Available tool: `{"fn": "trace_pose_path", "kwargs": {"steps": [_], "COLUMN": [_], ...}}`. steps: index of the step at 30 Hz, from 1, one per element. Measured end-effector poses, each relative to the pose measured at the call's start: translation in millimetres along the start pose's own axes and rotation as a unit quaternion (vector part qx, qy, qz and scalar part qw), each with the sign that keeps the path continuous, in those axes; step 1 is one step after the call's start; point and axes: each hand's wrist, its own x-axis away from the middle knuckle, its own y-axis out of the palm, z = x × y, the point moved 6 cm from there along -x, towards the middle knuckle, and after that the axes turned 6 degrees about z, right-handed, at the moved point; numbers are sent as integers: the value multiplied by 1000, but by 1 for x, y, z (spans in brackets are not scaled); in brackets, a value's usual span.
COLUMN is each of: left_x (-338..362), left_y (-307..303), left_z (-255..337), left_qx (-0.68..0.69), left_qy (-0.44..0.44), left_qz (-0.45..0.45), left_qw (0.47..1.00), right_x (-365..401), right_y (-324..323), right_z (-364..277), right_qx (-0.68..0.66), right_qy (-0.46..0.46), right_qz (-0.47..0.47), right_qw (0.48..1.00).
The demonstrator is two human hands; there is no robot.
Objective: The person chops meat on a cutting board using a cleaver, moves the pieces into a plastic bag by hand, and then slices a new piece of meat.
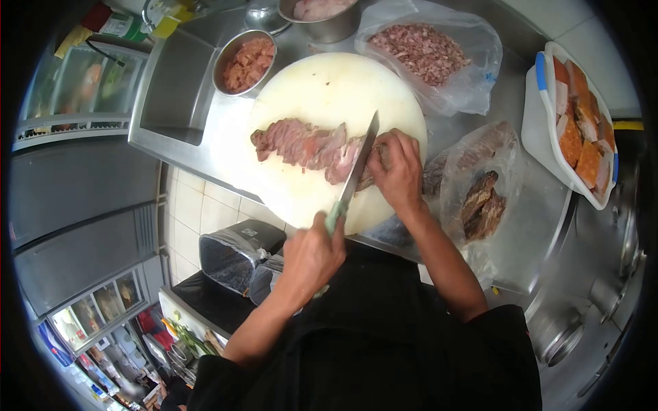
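My left hand (314, 255) is closed around the green handle of a kitchen knife (359, 163). Its blade points up and to the right, against the uncut end of a piece of meat. My right hand (397, 168) grips that end with bent fingers, right beside the blade, and covers most of it. To the left of the knife a row of overlapping meat slices (301, 144) lies across the round white cutting board (329, 89). The blade's lower edge is partly hidden by the meat.
Behind the board stand a metal bowl of meat pieces (248, 63), another metal bowl (329, 27) and a plastic bag of diced meat (418, 55). A clear bag with dark meat (483, 198) lies at right, near a white tub (541, 123) of browned meat blocks. A bin (240, 253) stands below the counter.
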Motion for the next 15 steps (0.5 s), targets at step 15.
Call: {"fn": "trace_pose_path", "kwargs": {"steps": [15], "left_x": [9], "left_y": [12], "left_z": [-18], "left_qx": [-53], "left_qy": [-13], "left_qz": [-33], "left_qw": [998], "right_x": [-2], "right_y": [-2], "right_z": [-2], "right_qx": [2], "right_qy": [-33], "right_qz": [5], "right_qw": [999]}}
